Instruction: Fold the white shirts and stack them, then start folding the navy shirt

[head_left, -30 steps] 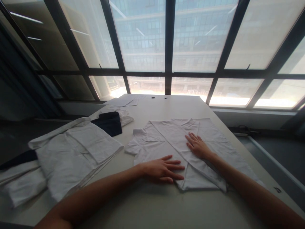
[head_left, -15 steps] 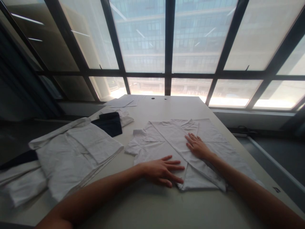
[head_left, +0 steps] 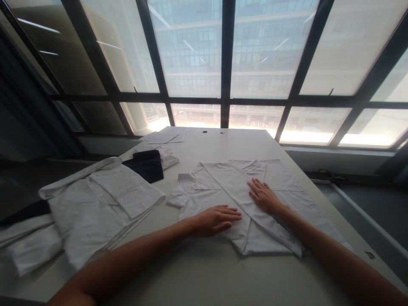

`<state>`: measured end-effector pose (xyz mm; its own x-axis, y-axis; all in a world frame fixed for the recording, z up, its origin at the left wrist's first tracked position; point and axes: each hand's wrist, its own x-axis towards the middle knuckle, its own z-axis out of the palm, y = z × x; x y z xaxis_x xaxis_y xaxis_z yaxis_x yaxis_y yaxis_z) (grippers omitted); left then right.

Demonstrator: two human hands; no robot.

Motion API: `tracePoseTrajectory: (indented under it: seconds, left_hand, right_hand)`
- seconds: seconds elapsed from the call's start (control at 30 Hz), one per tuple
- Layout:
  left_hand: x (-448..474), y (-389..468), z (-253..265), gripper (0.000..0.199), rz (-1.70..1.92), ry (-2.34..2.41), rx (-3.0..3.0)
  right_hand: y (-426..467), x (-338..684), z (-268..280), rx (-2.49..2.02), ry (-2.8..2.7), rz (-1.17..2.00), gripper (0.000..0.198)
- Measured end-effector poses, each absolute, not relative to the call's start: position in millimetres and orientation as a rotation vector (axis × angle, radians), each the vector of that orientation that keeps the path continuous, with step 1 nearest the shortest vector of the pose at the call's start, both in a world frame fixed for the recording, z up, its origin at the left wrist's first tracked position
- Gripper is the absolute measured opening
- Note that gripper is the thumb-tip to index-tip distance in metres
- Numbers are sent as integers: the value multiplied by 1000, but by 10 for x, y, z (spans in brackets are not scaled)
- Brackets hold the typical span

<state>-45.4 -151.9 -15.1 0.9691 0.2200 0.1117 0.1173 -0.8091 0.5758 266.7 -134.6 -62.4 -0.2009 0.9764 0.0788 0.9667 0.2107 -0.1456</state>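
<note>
White shirt (head_left: 223, 187) lies part-folded mid-counter (head_left: 204, 272) — our left hand (head_left: 216, 219) and right hand (head_left: 264, 196) press flat on it, fingers spread, gripping nothing — risk we see: uneven pressure could drag the fold askew.

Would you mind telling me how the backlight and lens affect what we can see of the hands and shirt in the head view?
Head view: the windows are bright and washed out, leaving the table dim; the left hand, right hand and white shirt stay readable, with soft shadow along the near hem; window bars splay outward, a wide-lens distortion; no motion blur.
</note>
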Motion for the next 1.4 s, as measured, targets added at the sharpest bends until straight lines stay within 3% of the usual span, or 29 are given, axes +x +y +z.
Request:
tracePoseTrajectory:
  seconds: [0.17,1.03,1.4]
  left_hand:
    - [-476,-1443,-266,54,173,456,2718]
    - [-483,-1459,-296,51,131,518,2783]
    - [-476,-1465,-303,50,153,535,2787]
  right_hand:
    - [-1352,2666,-622,-1866,-2319,100,61]
    - [-1356,2656,-632,-1863,-2280,130,61]
    - [-1323,2761,-760,-2215,-1893,-96,55]
